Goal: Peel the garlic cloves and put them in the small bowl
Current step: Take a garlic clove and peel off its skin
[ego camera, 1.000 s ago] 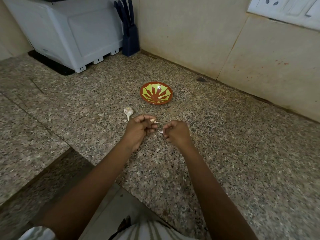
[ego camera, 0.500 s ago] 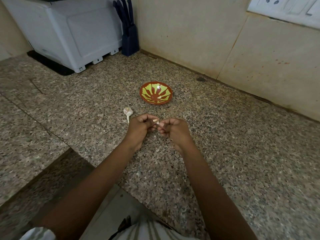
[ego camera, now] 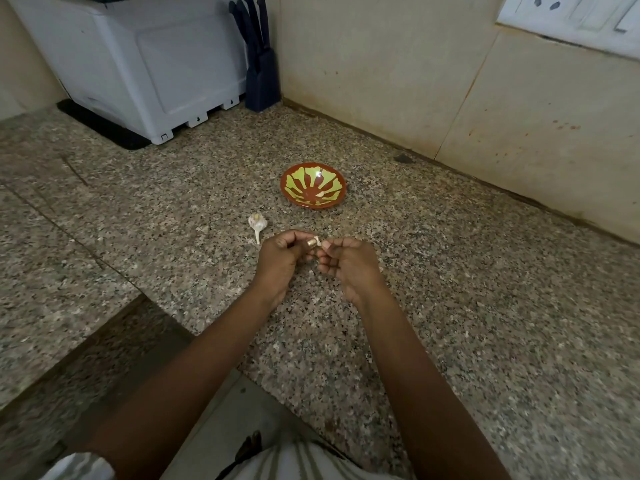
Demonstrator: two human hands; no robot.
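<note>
Both my forearms reach out over the counter [ego camera: 450,271], and my hands meet close together, backs up, fingers curled. My left hand [ego camera: 278,261] pinches a garlic clove [ego camera: 311,242] at its fingertips. My right hand [ego camera: 349,265] pinches the pale skin [ego camera: 325,242] at the clove's end. The garlic bulb [ego camera: 257,222] lies just beyond my left hand. The small bowl [ego camera: 289,192] sits farther off, apart from both hands, with a peeled clove [ego camera: 320,194] inside.

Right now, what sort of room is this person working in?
Probably a home kitchen: a speckled granite countertop against a beige tiled wall, a dark blue knife block in the corner, and a white garlic bulb near a small red-and-green patterned bowl.
</note>
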